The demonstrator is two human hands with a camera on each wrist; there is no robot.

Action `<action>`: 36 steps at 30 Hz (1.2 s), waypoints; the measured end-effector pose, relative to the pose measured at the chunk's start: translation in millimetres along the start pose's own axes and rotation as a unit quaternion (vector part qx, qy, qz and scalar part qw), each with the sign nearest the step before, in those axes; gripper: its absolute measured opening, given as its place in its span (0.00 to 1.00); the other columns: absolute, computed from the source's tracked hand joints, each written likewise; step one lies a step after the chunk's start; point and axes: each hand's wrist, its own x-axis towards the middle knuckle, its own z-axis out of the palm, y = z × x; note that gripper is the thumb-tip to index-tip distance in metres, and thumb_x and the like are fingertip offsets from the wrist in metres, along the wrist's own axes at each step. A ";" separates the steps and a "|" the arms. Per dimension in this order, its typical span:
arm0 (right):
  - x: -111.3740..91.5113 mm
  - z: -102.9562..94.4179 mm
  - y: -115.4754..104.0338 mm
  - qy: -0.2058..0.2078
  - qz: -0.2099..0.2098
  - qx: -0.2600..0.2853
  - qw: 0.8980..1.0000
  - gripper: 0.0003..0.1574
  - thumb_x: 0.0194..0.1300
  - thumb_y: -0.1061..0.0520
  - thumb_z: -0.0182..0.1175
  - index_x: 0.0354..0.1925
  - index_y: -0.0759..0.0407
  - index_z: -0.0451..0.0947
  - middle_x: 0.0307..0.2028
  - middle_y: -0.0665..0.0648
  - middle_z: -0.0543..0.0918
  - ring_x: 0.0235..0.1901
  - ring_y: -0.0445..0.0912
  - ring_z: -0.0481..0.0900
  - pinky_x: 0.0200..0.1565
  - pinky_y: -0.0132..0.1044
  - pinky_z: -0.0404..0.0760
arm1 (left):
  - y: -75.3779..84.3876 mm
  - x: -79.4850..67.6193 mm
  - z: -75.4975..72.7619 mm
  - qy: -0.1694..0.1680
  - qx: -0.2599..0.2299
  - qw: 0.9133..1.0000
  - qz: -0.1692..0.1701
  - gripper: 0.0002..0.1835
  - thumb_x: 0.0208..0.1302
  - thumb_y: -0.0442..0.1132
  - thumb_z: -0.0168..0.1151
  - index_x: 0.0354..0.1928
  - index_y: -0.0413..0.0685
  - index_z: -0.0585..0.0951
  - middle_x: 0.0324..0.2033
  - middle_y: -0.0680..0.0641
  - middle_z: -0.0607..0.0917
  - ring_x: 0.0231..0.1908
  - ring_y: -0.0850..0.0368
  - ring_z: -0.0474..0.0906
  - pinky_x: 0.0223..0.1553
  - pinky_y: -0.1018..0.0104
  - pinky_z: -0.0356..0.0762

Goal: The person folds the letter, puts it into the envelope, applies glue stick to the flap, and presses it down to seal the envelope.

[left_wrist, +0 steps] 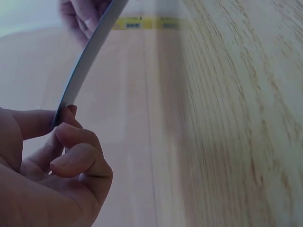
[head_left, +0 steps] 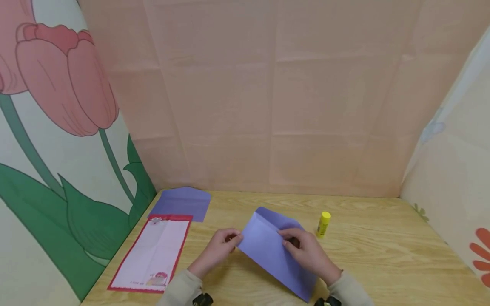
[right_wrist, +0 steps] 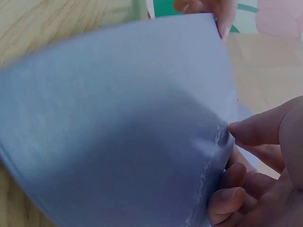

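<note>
Both hands hold a purple envelope (head_left: pixel 268 246) tilted above the table, its flap (head_left: pixel 279 219) raised along the far side. My left hand (head_left: pixel 220 248) pinches the left corner between thumb and fingers; the left wrist view shows the envelope (left_wrist: pixel 87 61) nearly edge-on, slightly bowed. At the edge below the flap, my right hand (head_left: pixel 306 250) pinches the paper with thumb and forefinger. In the right wrist view, whitish streaks (right_wrist: pixel 203 182) run along the envelope's edge beside the right fingers (right_wrist: pixel 258 130).
A yellow glue stick (head_left: pixel 323 224) stands upright to the right of the envelope. At left lie a red-bordered white sheet (head_left: pixel 157 250) and, behind it, another purple envelope (head_left: pixel 183 204) on the wooden table (head_left: pixel 383 255). A pinkish sheet (head_left: pixel 268 106) hangs behind the table.
</note>
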 end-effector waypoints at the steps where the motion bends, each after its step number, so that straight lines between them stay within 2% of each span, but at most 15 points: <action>1: -0.3 0.2 -0.4 0.003 -0.001 0.003 1.000 0.15 0.61 0.68 0.67 0.48 0.61 0.85 0.35 0.52 0.85 0.26 0.34 0.71 0.27 0.30 0.74 | -1.3 0.1 0.3 0.005 0.003 1.000 0.000 0.10 0.73 0.38 0.58 0.39 0.37 0.84 0.27 0.52 0.77 0.25 0.64 0.70 0.28 0.71 0.71; 5: -0.9 -0.2 0.0 0.020 -0.012 0.009 1.000 0.17 0.57 0.71 0.68 0.45 0.61 0.85 0.37 0.55 0.83 0.25 0.35 0.71 0.25 0.30 0.74 | -4.9 -0.2 -1.4 0.032 0.016 0.999 -0.013 0.11 0.73 0.39 0.59 0.39 0.38 0.85 0.26 0.52 0.77 0.26 0.62 0.70 0.28 0.71 0.71; 8: -1.3 -2.5 2.1 0.032 -0.004 -0.004 0.999 0.17 0.54 0.73 0.68 0.43 0.61 0.85 0.39 0.58 0.82 0.24 0.35 0.71 0.24 0.30 0.74 | -8.2 -1.0 -4.7 0.057 0.032 0.998 -0.023 0.11 0.72 0.39 0.60 0.39 0.38 0.85 0.27 0.50 0.79 0.28 0.60 0.71 0.29 0.70 0.72; 12: -2.7 -7.9 4.4 0.027 0.062 -0.057 0.996 0.15 0.55 0.68 0.69 0.42 0.60 0.85 0.37 0.57 0.81 0.21 0.37 0.70 0.24 0.31 0.73 | -12.1 -2.7 -9.3 0.087 0.066 0.994 -0.032 0.10 0.70 0.38 0.61 0.39 0.37 0.86 0.30 0.48 0.82 0.31 0.59 0.72 0.32 0.68 0.73; 15: -3.9 -11.5 5.3 0.003 0.099 -0.112 0.989 0.14 0.54 0.63 0.70 0.42 0.59 0.85 0.36 0.57 0.83 0.27 0.42 0.76 0.32 0.38 0.77 | -13.6 -3.8 -11.2 0.105 0.098 0.989 -0.042 0.09 0.68 0.37 0.63 0.38 0.38 0.87 0.31 0.48 0.84 0.31 0.60 0.73 0.34 0.66 0.74; 18: -6.0 -12.9 6.3 -0.033 0.126 -0.148 0.980 0.18 0.52 0.56 0.74 0.42 0.58 0.85 0.36 0.58 0.83 0.35 0.48 0.80 0.37 0.46 0.80 | -14.5 -4.6 -11.3 0.116 0.122 0.984 -0.055 0.08 0.64 0.36 0.66 0.39 0.37 0.86 0.30 0.48 0.85 0.30 0.61 0.76 0.33 0.65 0.76; 19: -7.2 -13.0 6.4 -0.047 0.135 -0.155 0.978 0.20 0.51 0.53 0.75 0.43 0.57 0.85 0.36 0.57 0.83 0.36 0.49 0.80 0.37 0.47 0.80 | -14.8 -4.8 -10.9 0.116 0.135 0.982 -0.057 0.09 0.63 0.36 0.67 0.40 0.36 0.86 0.29 0.48 0.85 0.30 0.60 0.77 0.32 0.64 0.76; 23: -12.7 -11.1 7.5 -0.089 0.164 -0.165 0.969 0.29 0.45 0.43 0.79 0.44 0.54 0.84 0.35 0.55 0.80 0.33 0.46 0.76 0.32 0.43 0.76 | -15.3 -5.2 -8.4 0.110 0.193 0.973 -0.061 0.13 0.59 0.37 0.69 0.44 0.37 0.84 0.27 0.49 0.85 0.28 0.60 0.78 0.32 0.62 0.77; 25: -15.2 -9.7 8.0 -0.097 0.163 -0.170 0.967 0.33 0.42 0.42 0.80 0.44 0.55 0.84 0.35 0.54 0.78 0.33 0.45 0.74 0.32 0.42 0.75 | -15.3 -5.1 -6.9 0.100 0.226 0.967 -0.063 0.14 0.58 0.38 0.69 0.45 0.38 0.84 0.26 0.51 0.84 0.28 0.60 0.78 0.33 0.61 0.76; 29: -17.5 -8.3 8.5 -0.101 0.159 -0.189 0.964 0.37 0.38 0.41 0.81 0.45 0.56 0.84 0.39 0.55 0.77 0.34 0.45 0.75 0.34 0.44 0.77 | -14.2 -5.3 -4.7 0.069 0.260 0.961 -0.066 0.15 0.57 0.40 0.68 0.43 0.38 0.84 0.26 0.54 0.82 0.28 0.61 0.76 0.33 0.60 0.75; 30: -17.3 -8.3 8.7 -0.102 0.159 -0.193 0.963 0.37 0.38 0.42 0.81 0.46 0.57 0.84 0.40 0.56 0.77 0.34 0.45 0.76 0.35 0.45 0.78 | -14.0 -5.3 -4.3 0.061 0.263 0.960 -0.066 0.14 0.57 0.40 0.68 0.42 0.38 0.84 0.25 0.54 0.81 0.28 0.61 0.75 0.32 0.61 0.74; 33: -16.0 -8.8 8.3 -0.105 0.162 -0.202 0.960 0.37 0.39 0.42 0.81 0.46 0.58 0.84 0.42 0.57 0.77 0.35 0.46 0.76 0.35 0.46 0.79 | -14.0 -5.2 -2.6 0.036 0.275 0.959 -0.061 0.09 0.56 0.41 0.67 0.30 0.40 0.82 0.20 0.56 0.75 0.23 0.62 0.69 0.25 0.64 0.68; 36: -14.6 -9.4 6.4 -0.112 0.161 -0.206 0.959 0.37 0.41 0.42 0.80 0.47 0.59 0.84 0.42 0.58 0.77 0.35 0.47 0.76 0.34 0.47 0.79 | -14.5 -6.3 -0.8 0.017 0.289 0.956 -0.051 0.14 0.54 0.41 0.65 0.18 0.46 0.73 0.16 0.56 0.68 0.19 0.61 0.63 0.21 0.66 0.59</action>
